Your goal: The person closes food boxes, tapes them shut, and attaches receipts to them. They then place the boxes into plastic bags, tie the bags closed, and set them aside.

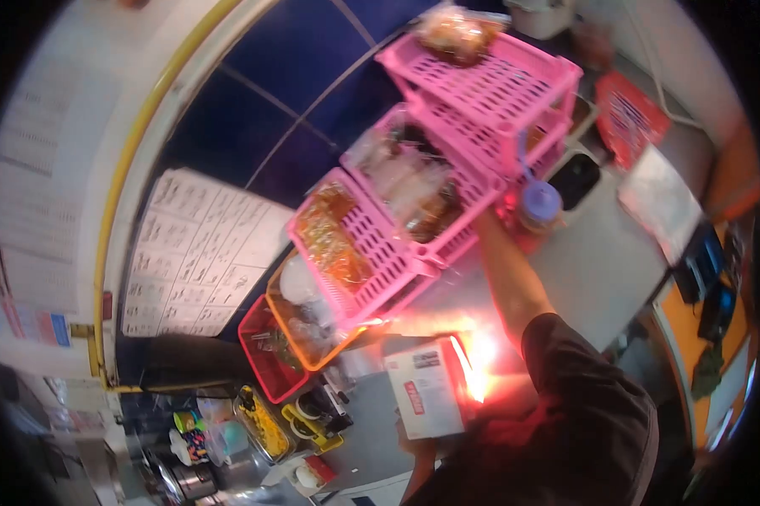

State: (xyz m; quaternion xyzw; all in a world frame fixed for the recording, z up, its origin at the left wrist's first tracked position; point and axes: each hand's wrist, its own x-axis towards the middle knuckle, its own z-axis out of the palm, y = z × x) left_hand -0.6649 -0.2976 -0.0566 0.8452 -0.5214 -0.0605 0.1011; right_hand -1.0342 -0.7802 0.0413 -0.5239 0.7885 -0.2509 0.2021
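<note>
- Left hand point(416, 443): fingers grasping the white box point(422, 395) at its near edge; most of them are hidden behind it, so I can't see how far they wrap.
- Box is over the counter point(603, 261), below the pink baskets, glare along its right side. Can't tell if it also rests on the counter.
- Right hand point(487, 221): up at the baskets' outer edge, beside the jar point(539, 204). Fingers hidden; can't tell if clenched or released.
- To do this well, I'd hold the box level and support it from below; an edge grip could let it tip.
- I'd watch the right wrist: the purple-lidded jar is just beside it and could get knocked, phone point(575, 180) right behind.
- I'd also avoid pulling on a basket rim; the stack looks light and might shift.
- Top basket point(528, 74): one clear bag point(458, 35), brownish food.
- Middle basket point(479, 181): several clear bags, pale and brown contents.
- Lower basket point(390, 263): orange-looking packs point(334, 236) along one side, bare slats on the other.
- Orange bin point(336, 352): white and clear bagged stuff, too blurred to name.
- Red bin point(264, 373): something green in clear wrap.
- Tray point(284, 449): yellow bits point(264, 426).
</note>
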